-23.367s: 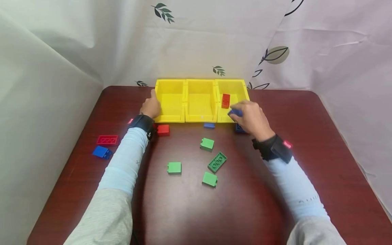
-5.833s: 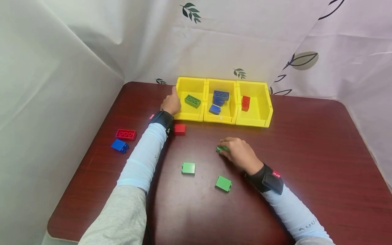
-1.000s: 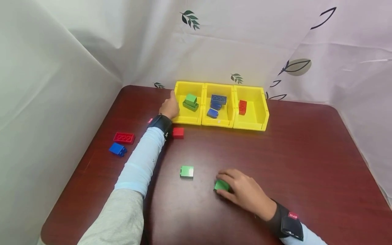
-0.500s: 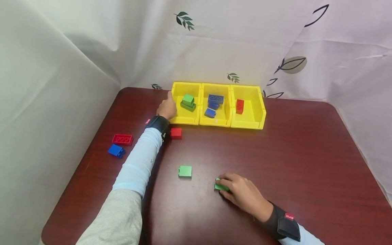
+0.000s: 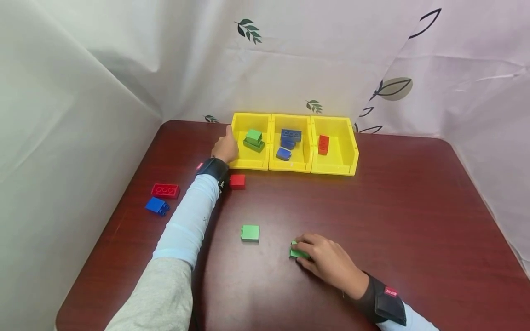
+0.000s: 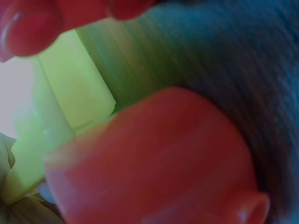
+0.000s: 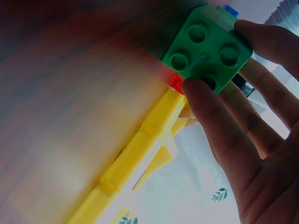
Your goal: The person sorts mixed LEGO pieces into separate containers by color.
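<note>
Your right hand [image 5: 327,262], lower centre of the head view, has its fingers curled round a small green brick [image 5: 297,251] lying on the table [image 5: 414,220]. In the right wrist view the fingertips [image 7: 198,88] sit on the brick's [image 7: 205,49] studded face and edge. It's hard plastic, so likely light, stiff and a bit slick; pinch it across opposite flat sides, not on the studs.

Your left hand [image 5: 225,147], upper centre, rests against the left wall of the yellow bins [image 5: 333,169], thumb up on the rim, fingers loosely bent, not holding anything. The left wrist view is too blurred to add more.

Left bin holds green bricks [image 5: 254,139], middle bin blue bricks [image 5: 289,139], right bin one red brick [image 5: 323,144]. Loose on the table: another green brick [image 5: 250,232] left of your right hand, a small red brick [image 5: 237,181] by the left wrist, a flat red brick [image 5: 165,190] and a blue brick [image 5: 156,205] at centre left.

The table is dark red-brown, glossy, smooth wood grain. A pale curtain [image 5: 314,55] with leaf prints hangs close behind it and on both sides.
</note>
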The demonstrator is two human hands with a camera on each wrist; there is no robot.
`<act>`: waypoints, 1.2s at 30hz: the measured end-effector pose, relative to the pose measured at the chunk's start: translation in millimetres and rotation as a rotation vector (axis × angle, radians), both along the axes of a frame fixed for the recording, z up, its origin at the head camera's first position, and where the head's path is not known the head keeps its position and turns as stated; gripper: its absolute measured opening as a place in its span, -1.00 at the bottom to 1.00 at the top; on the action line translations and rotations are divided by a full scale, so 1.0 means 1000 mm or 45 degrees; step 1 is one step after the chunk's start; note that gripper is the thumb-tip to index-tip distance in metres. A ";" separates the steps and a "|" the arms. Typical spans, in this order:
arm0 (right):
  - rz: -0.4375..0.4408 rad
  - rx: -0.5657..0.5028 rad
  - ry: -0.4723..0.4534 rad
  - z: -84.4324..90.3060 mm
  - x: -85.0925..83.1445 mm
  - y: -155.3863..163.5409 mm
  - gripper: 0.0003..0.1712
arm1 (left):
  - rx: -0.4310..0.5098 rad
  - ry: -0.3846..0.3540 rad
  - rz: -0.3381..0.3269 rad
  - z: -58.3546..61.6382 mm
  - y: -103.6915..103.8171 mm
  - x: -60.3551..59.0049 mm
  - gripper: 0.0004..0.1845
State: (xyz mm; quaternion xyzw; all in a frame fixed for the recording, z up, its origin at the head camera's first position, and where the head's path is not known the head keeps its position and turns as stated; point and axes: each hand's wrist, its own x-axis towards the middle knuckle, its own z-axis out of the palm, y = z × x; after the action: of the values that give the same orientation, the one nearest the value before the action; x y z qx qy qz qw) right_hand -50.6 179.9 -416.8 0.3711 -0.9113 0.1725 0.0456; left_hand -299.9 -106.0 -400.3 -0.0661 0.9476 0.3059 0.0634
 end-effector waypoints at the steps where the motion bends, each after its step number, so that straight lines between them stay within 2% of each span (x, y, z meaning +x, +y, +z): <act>1: 0.004 0.000 -0.005 0.000 -0.001 0.000 -0.73 | 0.002 0.001 0.002 0.000 0.000 0.000 -0.51; 4: 0.021 -0.007 0.012 0.003 -0.006 0.000 -0.70 | 0.008 -0.006 0.010 0.001 0.000 -0.002 -0.49; 7: 0.048 -0.058 0.089 0.011 -0.020 -0.003 -0.65 | 0.011 -0.004 0.020 0.001 0.000 -0.007 -0.46; 11: 0.075 -0.187 0.220 0.033 -0.052 -0.013 -0.60 | 0.011 -0.004 0.006 0.001 0.004 -0.011 -0.44; 14: 0.080 -0.237 0.233 0.057 -0.083 -0.025 -0.59 | 0.015 -0.005 -0.011 0.002 0.006 -0.010 -0.45; 17: 0.074 -0.220 0.158 0.080 -0.118 -0.042 -0.62 | 0.021 0.003 -0.012 0.003 0.006 -0.008 -0.45; 20: 0.036 -0.169 0.016 0.094 -0.152 -0.064 -0.65 | 0.033 0.020 0.002 0.003 0.003 -0.006 -0.46; 23: -0.038 -0.102 -0.112 0.098 -0.182 -0.085 -0.63 | 0.029 0.020 0.012 0.002 0.001 -0.006 -0.48; 26: -0.117 -0.031 -0.176 0.095 -0.207 -0.101 -0.62 | 0.022 0.008 0.012 0.000 0.001 -0.006 -0.51; 30: -0.177 0.055 -0.211 0.090 -0.231 -0.118 -0.67 | 0.016 -0.001 0.003 -0.001 0.001 -0.004 -0.51; 36: -0.170 0.194 -0.269 0.089 -0.249 -0.141 -0.70 | -0.003 0.032 -0.002 -0.002 -0.002 -0.002 -0.49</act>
State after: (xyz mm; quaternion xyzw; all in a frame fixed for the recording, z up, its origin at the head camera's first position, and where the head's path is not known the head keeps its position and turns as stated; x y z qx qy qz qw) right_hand -299.9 39.4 -327.4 0.2917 -0.9442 0.1375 -0.0675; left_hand -302.0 -108.0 -402.0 -0.0617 0.9488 0.3055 0.0517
